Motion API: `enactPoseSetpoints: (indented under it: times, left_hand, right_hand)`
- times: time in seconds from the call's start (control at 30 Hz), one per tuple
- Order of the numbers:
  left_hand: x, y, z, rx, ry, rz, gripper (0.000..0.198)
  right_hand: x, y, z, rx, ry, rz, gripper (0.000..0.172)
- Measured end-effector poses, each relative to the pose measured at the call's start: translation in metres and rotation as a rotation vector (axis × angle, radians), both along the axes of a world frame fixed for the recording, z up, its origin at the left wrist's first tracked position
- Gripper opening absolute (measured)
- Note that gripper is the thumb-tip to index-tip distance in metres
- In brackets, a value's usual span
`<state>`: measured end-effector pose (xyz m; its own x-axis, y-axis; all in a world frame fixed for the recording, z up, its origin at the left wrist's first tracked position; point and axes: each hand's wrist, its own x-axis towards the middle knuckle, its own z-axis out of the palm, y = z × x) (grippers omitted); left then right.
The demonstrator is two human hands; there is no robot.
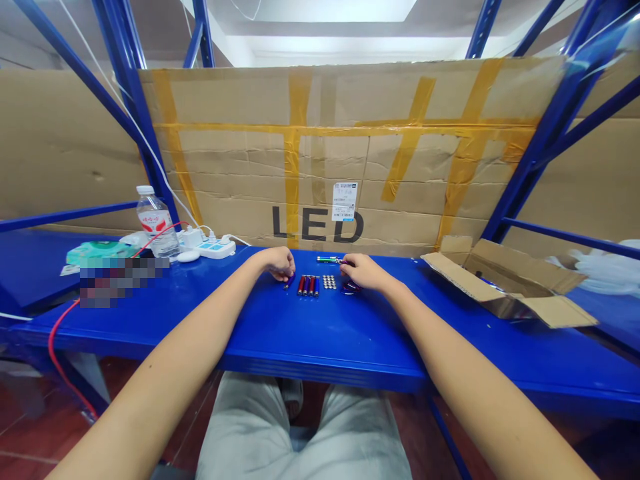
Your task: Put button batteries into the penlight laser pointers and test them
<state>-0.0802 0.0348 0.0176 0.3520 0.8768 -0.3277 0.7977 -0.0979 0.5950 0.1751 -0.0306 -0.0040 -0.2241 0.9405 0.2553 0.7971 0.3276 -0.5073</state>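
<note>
My left hand is closed, its fingertips on a small dark blue metal tube that slants down to the table. Beside it several slim red and blue metal tubes lie in a row. To their right, small silver button cells are laid out in a grid. My right hand has its fingers pinched together just right of the cells; what they hold is hidden. A green tube with a silver end lies by its fingertips. Under the hand is a pile of small dark parts, too small to make out.
An opened cardboard box stands on the blue table at right. At left are a water bottle, a power strip, a green packet and a red cable. A large cardboard sheet stands behind.
</note>
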Motion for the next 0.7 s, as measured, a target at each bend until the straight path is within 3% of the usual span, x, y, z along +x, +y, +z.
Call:
enactPoseSetpoints:
  times: [0.33, 0.7]
  left_hand:
    - [0.008, -0.013, 0.003, -0.072, -0.061, -0.040, 0.012]
    - [0.009, -0.017, 0.007, -0.063, -0.059, 0.000, 0.009]
  right_hand:
    - [0.000, -0.001, 0.000, -0.011, 0.003, 0.022, 0.016]
    - [-0.003, -0.005, 0.005, -0.019, -0.003, 0.013, 0.018]
